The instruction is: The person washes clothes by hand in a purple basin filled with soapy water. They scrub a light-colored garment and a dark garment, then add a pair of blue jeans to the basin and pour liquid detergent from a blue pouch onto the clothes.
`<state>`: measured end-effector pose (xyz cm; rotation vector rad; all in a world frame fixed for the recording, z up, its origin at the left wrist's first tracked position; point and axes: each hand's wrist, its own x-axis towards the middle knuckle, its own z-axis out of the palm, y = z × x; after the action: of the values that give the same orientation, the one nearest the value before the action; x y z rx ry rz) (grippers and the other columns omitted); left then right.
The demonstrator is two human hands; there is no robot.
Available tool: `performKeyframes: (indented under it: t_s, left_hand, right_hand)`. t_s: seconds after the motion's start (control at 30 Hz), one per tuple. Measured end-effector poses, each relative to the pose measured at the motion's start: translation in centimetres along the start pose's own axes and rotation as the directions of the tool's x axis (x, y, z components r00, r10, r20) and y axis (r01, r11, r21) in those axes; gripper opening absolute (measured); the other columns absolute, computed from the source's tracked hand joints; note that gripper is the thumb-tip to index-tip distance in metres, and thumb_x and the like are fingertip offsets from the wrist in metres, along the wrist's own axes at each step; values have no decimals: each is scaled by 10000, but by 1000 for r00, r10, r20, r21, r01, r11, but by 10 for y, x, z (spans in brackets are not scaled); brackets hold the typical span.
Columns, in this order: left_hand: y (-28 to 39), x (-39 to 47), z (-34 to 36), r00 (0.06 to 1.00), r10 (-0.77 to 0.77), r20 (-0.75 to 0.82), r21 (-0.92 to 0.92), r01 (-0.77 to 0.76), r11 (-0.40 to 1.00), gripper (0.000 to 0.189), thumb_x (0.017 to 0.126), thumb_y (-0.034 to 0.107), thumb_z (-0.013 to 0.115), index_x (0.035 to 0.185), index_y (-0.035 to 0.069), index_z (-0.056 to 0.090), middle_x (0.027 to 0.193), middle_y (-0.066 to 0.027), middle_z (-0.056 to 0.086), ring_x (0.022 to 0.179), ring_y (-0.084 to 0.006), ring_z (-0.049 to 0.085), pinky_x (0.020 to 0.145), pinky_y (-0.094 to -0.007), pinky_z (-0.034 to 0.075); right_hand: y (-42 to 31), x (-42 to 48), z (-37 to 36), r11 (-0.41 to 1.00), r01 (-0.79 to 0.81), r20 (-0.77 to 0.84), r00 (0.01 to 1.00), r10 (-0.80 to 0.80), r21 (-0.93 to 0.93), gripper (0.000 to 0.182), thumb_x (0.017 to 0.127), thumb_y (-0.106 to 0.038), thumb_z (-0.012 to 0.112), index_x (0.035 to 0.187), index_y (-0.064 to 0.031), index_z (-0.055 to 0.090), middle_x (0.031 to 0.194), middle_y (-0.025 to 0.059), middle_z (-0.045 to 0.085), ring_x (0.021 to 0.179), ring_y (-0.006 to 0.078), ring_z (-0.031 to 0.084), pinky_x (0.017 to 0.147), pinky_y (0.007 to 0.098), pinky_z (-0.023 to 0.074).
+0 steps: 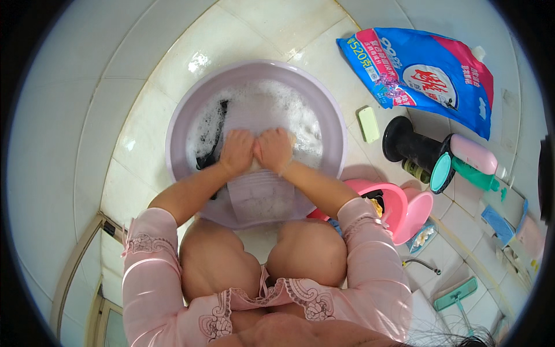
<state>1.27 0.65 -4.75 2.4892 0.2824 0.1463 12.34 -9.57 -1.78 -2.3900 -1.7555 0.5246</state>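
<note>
A large pale purple plastic basin (343, 139) of soapy water stands on the floor in front of my knees. Inside it a ridged washboard (261, 195) leans toward me, its top end among the suds. My left hand (237, 151) and my right hand (275, 149) meet over the washboard, both fists closed on a light, wet cloth (256, 165). Most of that cloth is hidden by my fingers. A dark piece of fabric (217, 139) floats along the basin's left side, near my left hand.
To the right are a blue detergent bag (433, 78), a pale green soap bar (368, 124), a black stool-like stand (409, 141) and a pink bottle (473, 154). Pink tubs (396, 208) with fabric stand near my right elbow. A green squeegee (456, 294) lies lower right.
</note>
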Motion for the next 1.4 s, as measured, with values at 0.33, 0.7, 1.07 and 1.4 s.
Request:
performKeyframes:
  t_s: [0.33, 0.7, 1.07, 1.4]
  left_hand:
    - [3, 50, -17, 966, -254, -45, -197, 241, 950, 406, 851, 210, 537, 1235, 90, 478, 1348, -149, 366, 1257, -320, 327, 1044, -446, 248]
    - [-37, 33, 2, 773, -627, 97, -75, 634, 769, 507, 936, 394, 327, 1289, 44, 425, 1366, -160, 369, 1265, -324, 328, 1054, -515, 195]
    - [-43, 53, -38, 814, -575, -78, -371, 512, 775, 493, 915, 431, 367, 1194, 58, 527, 1118, -190, 566, 1040, -366, 504, 922, -406, 356]
    - [5, -27, 11, 958, -169, -234, -14, 170, 985, 213, 800, 175, 551, 945, 23, 582, 1034, -164, 539, 1012, -326, 475, 899, -442, 337]
  right_hand:
    - [51, -52, -1, 927, -334, -299, 914, 274, -169, 494, 812, -120, 439, 1304, -98, 398, 1301, 155, 424, 1152, 307, 435, 891, 482, 355]
    - [107, -26, 55, 826, -563, 65, 823, 564, -30, 467, 815, -90, 467, 1279, -89, 409, 1203, 137, 511, 1058, 321, 510, 895, 448, 407]
    - [29, 45, -52, 805, 202, -158, 978, -135, 558, 187, 781, -164, 553, 938, -109, 639, 969, 94, 606, 960, 294, 537, 853, 409, 402]
    - [-12, -11, 1, 978, -71, -74, 993, 87, 196, 181, 826, -233, 488, 817, -80, 584, 858, 102, 560, 838, 278, 502, 774, 408, 344]
